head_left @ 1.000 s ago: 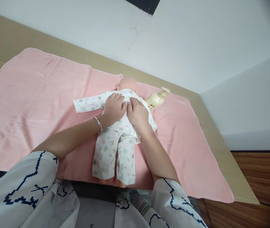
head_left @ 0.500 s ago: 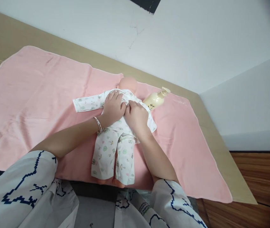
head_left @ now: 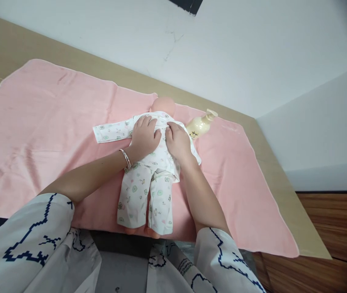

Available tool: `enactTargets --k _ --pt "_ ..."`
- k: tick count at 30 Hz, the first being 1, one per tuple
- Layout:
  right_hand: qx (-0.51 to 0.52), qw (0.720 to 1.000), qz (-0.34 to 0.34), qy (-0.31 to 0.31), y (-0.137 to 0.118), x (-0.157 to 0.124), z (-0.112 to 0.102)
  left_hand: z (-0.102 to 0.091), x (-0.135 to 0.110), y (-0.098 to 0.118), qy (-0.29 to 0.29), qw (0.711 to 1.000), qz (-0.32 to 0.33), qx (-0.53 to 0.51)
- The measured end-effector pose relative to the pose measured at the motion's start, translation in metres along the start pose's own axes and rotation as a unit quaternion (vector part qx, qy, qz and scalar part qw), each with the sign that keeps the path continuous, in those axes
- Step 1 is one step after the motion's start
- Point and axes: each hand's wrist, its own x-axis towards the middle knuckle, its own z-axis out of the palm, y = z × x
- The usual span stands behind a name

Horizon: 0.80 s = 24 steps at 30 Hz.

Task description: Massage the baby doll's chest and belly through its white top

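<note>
A baby doll [head_left: 162, 105] in a white patterned long-sleeved top [head_left: 161, 156] and matching trousers [head_left: 135, 191] lies stretched out, head away from me. Its face does not show. My left hand [head_left: 145, 136] rests flat on the left part of the doll's torso, fingers spread over the cloth. On the torso's right part lies my right hand [head_left: 177, 140], thumb apart from bent fingers, some of them hidden; I see no cloth gathered in it. A gap of smooth fabric separates the two hands. The doll's left-side sleeve [head_left: 112, 131] points straight out sideways.
A cream pump bottle [head_left: 200, 125] lies tilted beside the doll's right shoulder area. Under everything spreads a pink blanket [head_left: 54, 122] on a beige table [head_left: 292, 211]. A white wall [head_left: 222, 53] rises behind; wooden flooring [head_left: 338, 228] shows at right.
My right hand has moved off the middle of the torso to the right, away from the left hand. The cloth between them lies flatter. My left hand stays nearly in place.
</note>
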Motion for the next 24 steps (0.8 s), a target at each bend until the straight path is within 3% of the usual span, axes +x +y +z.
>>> enactTargets --k 4,9,15,24 --pt "-0.06 0.998 -0.017 0.022 -0.002 -0.001 0.003 0.0 0.0 0.0 -0.002 1.0 0.002 -0.001" --pt "-0.149 0.987 0.009 0.06 -0.011 -0.006 0.006 -0.002 0.0 0.0 -0.003 1.0 0.006 0.003" --pt "-0.154 0.984 0.007 0.09 -0.013 -0.011 0.006 -0.002 0.001 -0.002 -0.002 1.0 0.009 -0.003" --pt "-0.121 0.991 0.047 0.04 -0.009 -0.002 0.001 -0.016 -0.012 0.024 -0.047 0.999 -0.006 0.016"
